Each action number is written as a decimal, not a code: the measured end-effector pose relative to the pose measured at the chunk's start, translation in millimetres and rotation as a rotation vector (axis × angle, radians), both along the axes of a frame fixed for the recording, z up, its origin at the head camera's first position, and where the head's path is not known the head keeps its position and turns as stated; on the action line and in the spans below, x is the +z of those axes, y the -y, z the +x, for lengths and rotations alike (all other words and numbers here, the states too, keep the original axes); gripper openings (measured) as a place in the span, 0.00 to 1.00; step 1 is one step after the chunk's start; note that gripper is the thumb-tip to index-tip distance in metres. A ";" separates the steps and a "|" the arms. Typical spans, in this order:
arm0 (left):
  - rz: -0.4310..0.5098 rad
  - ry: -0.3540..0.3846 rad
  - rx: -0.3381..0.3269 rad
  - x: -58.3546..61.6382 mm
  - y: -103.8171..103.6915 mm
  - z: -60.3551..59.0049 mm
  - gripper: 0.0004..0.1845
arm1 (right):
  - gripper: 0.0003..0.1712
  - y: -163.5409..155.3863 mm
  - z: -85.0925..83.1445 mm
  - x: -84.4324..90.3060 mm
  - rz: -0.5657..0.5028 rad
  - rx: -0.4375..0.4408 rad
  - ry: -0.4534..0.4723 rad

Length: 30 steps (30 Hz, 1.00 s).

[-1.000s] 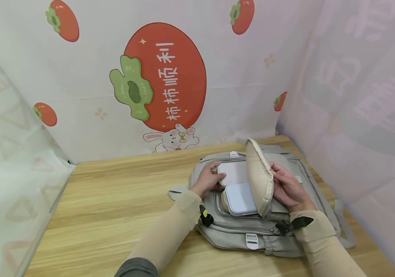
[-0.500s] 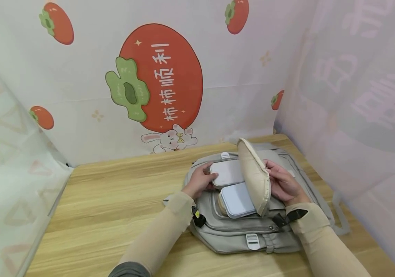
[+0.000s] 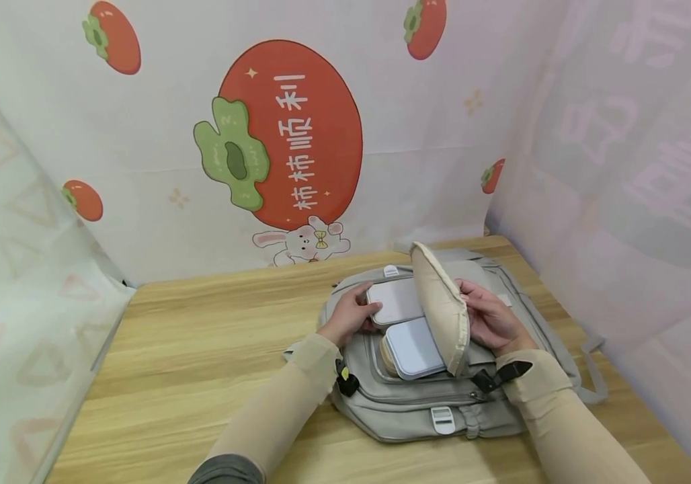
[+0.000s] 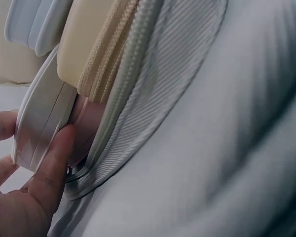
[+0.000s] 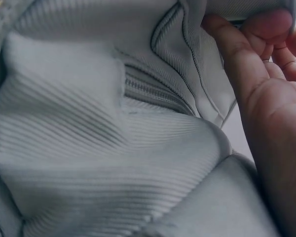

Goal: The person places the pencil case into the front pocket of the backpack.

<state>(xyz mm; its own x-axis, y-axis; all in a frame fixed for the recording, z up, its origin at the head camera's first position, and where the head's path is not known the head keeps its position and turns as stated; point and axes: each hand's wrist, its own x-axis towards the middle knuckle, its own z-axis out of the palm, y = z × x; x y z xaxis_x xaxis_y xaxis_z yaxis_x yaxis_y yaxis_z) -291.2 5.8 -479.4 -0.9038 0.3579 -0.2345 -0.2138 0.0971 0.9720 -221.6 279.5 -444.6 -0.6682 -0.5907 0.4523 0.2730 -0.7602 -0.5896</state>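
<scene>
Beige flap (image 3: 440, 306), same raised position.

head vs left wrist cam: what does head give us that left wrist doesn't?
Only the head view shows the whole grey backpack lying on the wooden table, the right hand holding the beige pocket flap up, and the persimmon backdrop.
Only the left wrist view shows the zipper teeth along the pocket edge close up, and the seam down the side of the white case.
Both show the left hand gripping the white case at the pocket opening, with a pale blue case beside it.
</scene>
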 end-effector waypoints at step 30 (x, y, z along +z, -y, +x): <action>-0.032 0.101 -0.014 1.8 -6.5 17.3 0.32 | 0.24 0.5 4.5 -2.6 -0.011 -0.034 0.014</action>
<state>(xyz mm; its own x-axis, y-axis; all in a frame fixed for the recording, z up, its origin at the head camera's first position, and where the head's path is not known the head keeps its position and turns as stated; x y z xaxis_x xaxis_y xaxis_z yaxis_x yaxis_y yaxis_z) -273.9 12.2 -477.6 -0.8700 0.3607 -0.3361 -0.3092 0.1316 0.9418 -217.1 279.0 -447.2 -0.6941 -0.5627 0.4490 0.2556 -0.7757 -0.5771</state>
